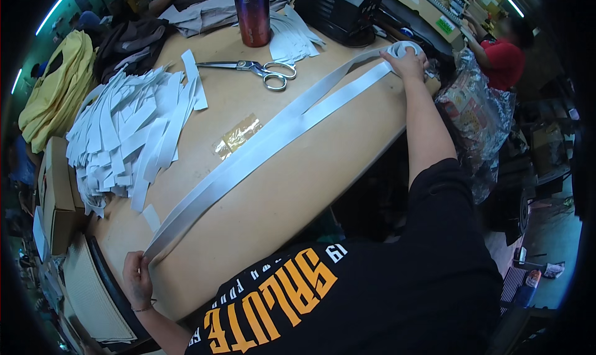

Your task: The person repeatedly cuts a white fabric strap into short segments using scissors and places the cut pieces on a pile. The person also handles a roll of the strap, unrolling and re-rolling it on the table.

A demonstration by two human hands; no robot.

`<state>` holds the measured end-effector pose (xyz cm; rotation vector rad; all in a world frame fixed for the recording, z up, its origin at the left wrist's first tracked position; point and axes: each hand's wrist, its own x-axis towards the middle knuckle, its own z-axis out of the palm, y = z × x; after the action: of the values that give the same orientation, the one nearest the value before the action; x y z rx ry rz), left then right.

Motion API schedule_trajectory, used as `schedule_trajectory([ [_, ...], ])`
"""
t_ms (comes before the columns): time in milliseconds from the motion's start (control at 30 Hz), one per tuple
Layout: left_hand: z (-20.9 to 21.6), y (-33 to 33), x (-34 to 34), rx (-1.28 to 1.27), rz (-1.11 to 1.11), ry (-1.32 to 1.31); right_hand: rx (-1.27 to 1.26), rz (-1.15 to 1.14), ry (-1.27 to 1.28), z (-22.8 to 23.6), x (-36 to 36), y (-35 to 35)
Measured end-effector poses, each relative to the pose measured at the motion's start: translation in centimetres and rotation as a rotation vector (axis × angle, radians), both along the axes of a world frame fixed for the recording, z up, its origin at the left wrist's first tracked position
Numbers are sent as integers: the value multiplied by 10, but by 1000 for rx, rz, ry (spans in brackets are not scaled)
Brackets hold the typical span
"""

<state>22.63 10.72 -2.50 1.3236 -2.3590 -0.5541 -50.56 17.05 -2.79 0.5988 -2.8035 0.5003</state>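
Note:
A long white elastic band (248, 159) stretches diagonally across the table, doubled into two strands that spread apart toward the far right. At the near left, my left hand (138, 279) pinches the folded end of the band. Over at the far right table edge, my right hand (406, 64) is closed on the other end, where the band loops in a loose coil. A pair of metal scissors (264, 71) lies beyond the band, its blades pointing left. To the left is a large heap of cut white strips (124, 131).
A purple-red tumbler (252, 19) stands behind the scissors, beside more white strips (292, 35) and a black machine (335, 10). Yellow cloth (59, 81) and a cardboard box (59, 196) lie left. Clear tape (239, 136) sits on the table. A person in red (503, 60) is at right.

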Motion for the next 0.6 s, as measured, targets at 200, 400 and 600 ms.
schedule_trajectory([
  [200, -1, 7, 7, 44, 74, -36, 0, -269, -212, 4, -18, -24],
  [400, -6, 7, 10, 135, 141, -2, 70, -245, -233, -1, -56, -17],
  [600, -10, -2, 6, 124, 111, -34, 163, -28, -74, -3, -64, 4],
])
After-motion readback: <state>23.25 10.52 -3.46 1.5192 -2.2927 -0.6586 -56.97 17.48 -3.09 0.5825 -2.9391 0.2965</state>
